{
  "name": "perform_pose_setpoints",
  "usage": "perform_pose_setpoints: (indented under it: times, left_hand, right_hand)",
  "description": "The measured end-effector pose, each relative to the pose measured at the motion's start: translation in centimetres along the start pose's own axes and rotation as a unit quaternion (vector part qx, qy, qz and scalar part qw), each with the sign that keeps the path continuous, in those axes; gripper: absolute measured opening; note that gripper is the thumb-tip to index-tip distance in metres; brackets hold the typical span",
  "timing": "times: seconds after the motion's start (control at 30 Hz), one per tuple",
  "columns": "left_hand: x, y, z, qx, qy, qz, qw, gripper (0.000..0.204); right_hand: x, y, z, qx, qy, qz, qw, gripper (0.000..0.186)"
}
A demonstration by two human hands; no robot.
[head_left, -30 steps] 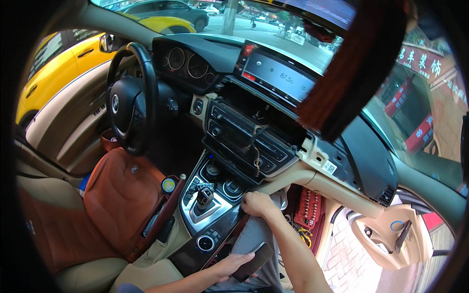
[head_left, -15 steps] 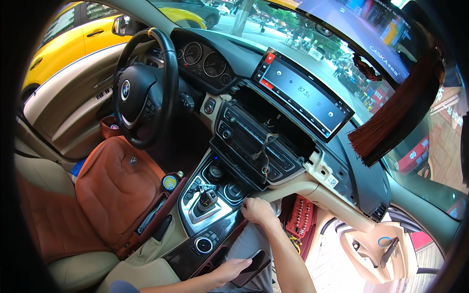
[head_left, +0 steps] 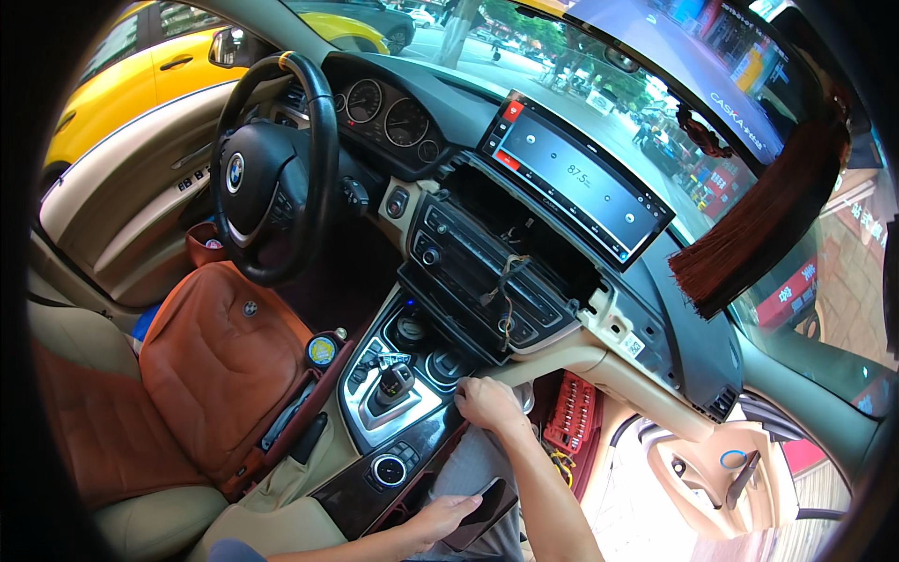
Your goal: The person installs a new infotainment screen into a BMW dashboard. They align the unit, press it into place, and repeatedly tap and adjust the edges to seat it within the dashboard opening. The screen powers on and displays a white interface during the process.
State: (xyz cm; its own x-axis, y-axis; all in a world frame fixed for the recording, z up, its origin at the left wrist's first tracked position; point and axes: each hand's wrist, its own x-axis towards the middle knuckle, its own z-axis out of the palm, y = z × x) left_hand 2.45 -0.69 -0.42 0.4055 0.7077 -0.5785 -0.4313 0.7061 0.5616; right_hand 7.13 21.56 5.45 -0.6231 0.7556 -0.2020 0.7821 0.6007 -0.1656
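My left hand (head_left: 446,518) is low in the view, closed around a dark smartphone (head_left: 481,517) above my grey-clad leg (head_left: 464,465). Its thumb lies on the phone's edge. My right hand (head_left: 487,403) rests at the passenger-side edge of the centre console (head_left: 433,433), beside the round cup holder (head_left: 446,363). Its fingers are curled in, and whatever they may hold is hidden. Ahead, a wide touchscreen (head_left: 579,178) is lit above the opened dashboard. Loose wires (head_left: 507,292) hang over the radio and climate panel (head_left: 468,272).
On the left are the steering wheel (head_left: 272,169) and an orange-covered driver's seat (head_left: 225,365). The gear lever (head_left: 394,384) rises from the console. A red tool case (head_left: 571,410) lies in the passenger footwell, near the open passenger door (head_left: 684,440). A dark red tassel (head_left: 758,234) hangs at upper right.
The whole view has shifted very slightly to the right. Both hands stay in about the same places, with the phone still in the left.
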Motion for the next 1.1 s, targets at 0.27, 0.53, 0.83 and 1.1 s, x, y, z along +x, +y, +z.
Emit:
perform_pose_setpoints:
  times: [0.27, 0.53, 0.83, 1.1]
  left_hand:
    - [-0.2, 0.2, 0.1, 0.012, 0.017, -0.018, 1.000, 0.057]
    - [0.3, -0.9, -0.1, 0.010, 0.024, 0.016, 1.000, 0.059]
    - [-1.1, 0.7, 0.8, 0.012, 0.038, 0.002, 0.999, 0.057]
    - [-0.8, 0.5, 0.5, -0.001, 0.029, -0.012, 1.000, 0.054]
  right_hand:
    - [0.3, -0.6, 0.2, 0.006, 0.004, -0.006, 1.000, 0.027]
    - [0.2, 0.1, 0.8, 0.011, 0.027, -0.012, 0.999, 0.023]
    - [0.4, 0.9, 1.5, 0.023, 0.026, -0.005, 0.999, 0.024]
    - [0.4, 0.9, 1.4, 0.030, 0.029, -0.005, 0.999, 0.023]
